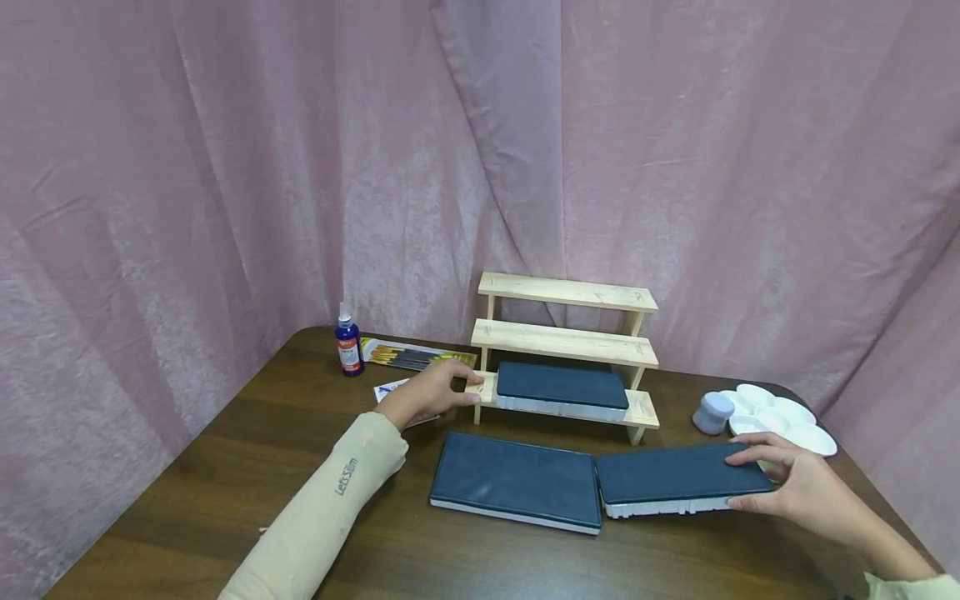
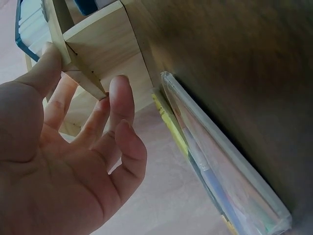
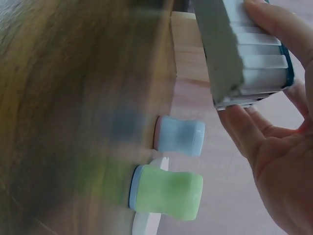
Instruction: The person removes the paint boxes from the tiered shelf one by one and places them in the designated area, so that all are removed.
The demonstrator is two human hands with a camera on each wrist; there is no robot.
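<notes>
My left hand [image 1: 433, 390] pinches the left end of the lowest board of a three-step wooden display stand [image 1: 566, 335], thumb on the board, fingers around its end. On that board lies a dark blue-lidded box [image 1: 562, 385] with white sides. My right hand [image 1: 798, 487] grips a similar box [image 1: 675, 477] by its right end. Its white ribbed side [image 3: 254, 54] shows in the right wrist view, held above the table. Left of it, a wider dark blue-covered flat case [image 1: 517, 479] lies on the table in front of the stand.
At the back left stand a blue spray bottle [image 1: 349, 343] and a packet of brushes [image 1: 408, 355]. A white petal-shaped palette [image 1: 813, 437] lies at right, beside a light blue waisted cup [image 1: 712, 413]. A green cup [image 3: 168, 192] stands near it. Pink curtain [image 1: 675, 150] hangs behind.
</notes>
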